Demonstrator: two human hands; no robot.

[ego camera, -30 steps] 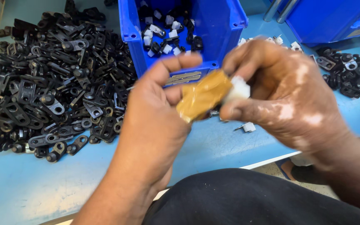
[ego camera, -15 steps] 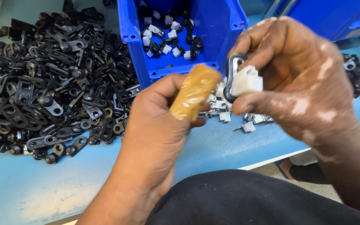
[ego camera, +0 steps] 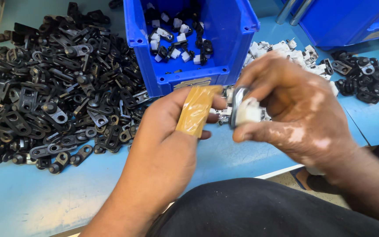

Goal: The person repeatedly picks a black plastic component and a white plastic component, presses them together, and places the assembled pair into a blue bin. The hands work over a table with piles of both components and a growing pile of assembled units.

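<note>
My left hand [ego camera: 167, 131] is raised over the blue table, its thumb wrapped in tan tape [ego camera: 196, 109]; its fingertips touch the dark metal loop of a small part. My right hand [ego camera: 294, 109] pinches that part, a white plastic block [ego camera: 247, 112] fitted on a dark metal clip [ego camera: 234, 102], between thumb and fingers. Both hands meet just in front of an open blue bin [ego camera: 189, 77] that holds several assembled black-and-white pieces [ego camera: 176, 41].
A large heap of black metal clips [ego camera: 53, 92] covers the table's left side. Loose white plastic blocks [ego camera: 286, 50] lie right of the bin, with more black clips [ego camera: 360, 79] at the far right. Another blue bin [ego camera: 343, 22] stands at the back right. The table edge [ego camera: 281, 172] runs above my lap.
My right hand drew the white-and-metal part away from the taped thumb, raised it, then brought it lower and left again. My left hand stayed near the bin front.
</note>
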